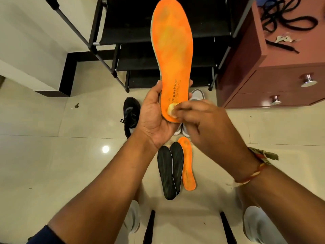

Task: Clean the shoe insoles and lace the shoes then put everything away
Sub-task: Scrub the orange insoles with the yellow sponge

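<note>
My left hand (154,117) grips the heel end of a long orange insole (171,48), held upright in front of me. My right hand (205,124) pinches a small pale wipe (171,110) and presses it against the insole's heel. On the floor below lie two black insoles (169,171) and a second orange insole (188,168), side by side. A black shoe (131,115) stands on the floor to the left of my hands. A white shoe (197,95) shows partly behind the held insole. Black laces (288,20) lie on the cabinet top at upper right.
A black shoe rack (158,36) stands straight ahead against the wall. A reddish-brown cabinet (281,81) with round metal knobs is at the right. The floor is pale glossy tile (52,147). My knees and a black stool frame (151,224) sit at the bottom.
</note>
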Demonstrator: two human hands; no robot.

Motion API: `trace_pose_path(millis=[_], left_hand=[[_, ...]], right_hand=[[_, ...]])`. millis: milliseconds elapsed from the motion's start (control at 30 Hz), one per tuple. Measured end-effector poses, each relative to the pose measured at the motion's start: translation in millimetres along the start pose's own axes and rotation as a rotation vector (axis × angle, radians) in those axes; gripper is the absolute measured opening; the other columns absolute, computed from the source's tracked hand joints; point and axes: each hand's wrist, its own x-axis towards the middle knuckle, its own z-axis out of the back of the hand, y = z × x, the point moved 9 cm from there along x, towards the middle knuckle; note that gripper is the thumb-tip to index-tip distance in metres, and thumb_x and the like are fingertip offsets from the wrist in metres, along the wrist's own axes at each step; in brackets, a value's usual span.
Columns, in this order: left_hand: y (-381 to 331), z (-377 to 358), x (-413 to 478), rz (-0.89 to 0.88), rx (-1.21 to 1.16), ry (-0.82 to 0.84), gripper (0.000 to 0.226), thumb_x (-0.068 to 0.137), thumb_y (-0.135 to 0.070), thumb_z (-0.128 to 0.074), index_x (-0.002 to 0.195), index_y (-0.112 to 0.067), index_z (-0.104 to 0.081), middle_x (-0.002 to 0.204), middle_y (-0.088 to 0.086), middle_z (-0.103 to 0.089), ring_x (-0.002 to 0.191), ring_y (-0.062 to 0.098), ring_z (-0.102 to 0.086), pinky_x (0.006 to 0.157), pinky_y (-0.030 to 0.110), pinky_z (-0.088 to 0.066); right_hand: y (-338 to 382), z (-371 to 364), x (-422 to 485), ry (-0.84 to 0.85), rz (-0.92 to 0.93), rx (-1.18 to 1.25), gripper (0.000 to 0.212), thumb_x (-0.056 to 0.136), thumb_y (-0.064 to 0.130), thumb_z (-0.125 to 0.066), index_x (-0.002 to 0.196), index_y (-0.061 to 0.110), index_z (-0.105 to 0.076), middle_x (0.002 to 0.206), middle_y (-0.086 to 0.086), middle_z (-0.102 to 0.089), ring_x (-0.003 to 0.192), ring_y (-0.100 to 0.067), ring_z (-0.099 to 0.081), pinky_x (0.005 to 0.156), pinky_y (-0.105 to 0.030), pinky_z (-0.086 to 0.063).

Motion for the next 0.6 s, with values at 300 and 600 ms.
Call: trace_pose_path(millis=[300,600], left_hand=[[20,-7,-3,0.063,-0.021,0.022,0.063,0.106,-0.044,-0.033,0.145,0.004,-0.044,0.141,0.024,-0.052,0.131,0.032,-0.050,0.114,0.041,-0.040],[34,-13,-8,0.103,-0.013,0.073,0.050,0.103,-0.038,-0.034,0.125,-0.002,-0.060,0.116,0.018,-0.066,0.112,0.028,-0.061,0.111,0.041,-0.039]], right_hand=[[-14,10,3,-0.022,-0.064,0.028,0.030,0.090,0.011,-0.051,0.105,0.008,-0.076,0.110,-0.010,-0.071,0.104,-0.023,-0.061,0.101,-0.012,-0.040],[-23,22,6,-0.096,-0.081,0.038,0.032,0.093,0.018,-0.049,0.108,0.007,-0.075,0.112,-0.012,-0.069,0.103,-0.005,-0.043,0.099,0.004,-0.021]])
